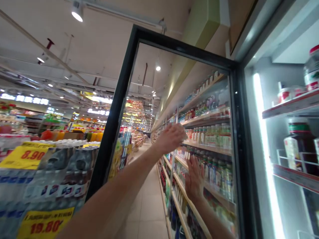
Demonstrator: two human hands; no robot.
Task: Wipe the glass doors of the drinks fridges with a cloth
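Observation:
A glass fridge door (211,99) in a black frame (117,109) stands swung open in front of me. My left hand (171,136) reaches up from the lower left and presses on the glass, its fingers curled over a small white thing (185,135), perhaps a cloth. Lower down and to the right, my right hand (194,177) lies flat on the glass with its fingers spread and nothing in it. Both hands are on the middle of the pane, about a hand's length apart.
The open fridge (264,139) at right holds a dark bottle (300,146) and jars on white shelves. Drink shelves (214,149) show through the glass. Stacked water bottles (62,166) with yellow price tags (25,156) stand at left. A tiled aisle (149,205) runs ahead.

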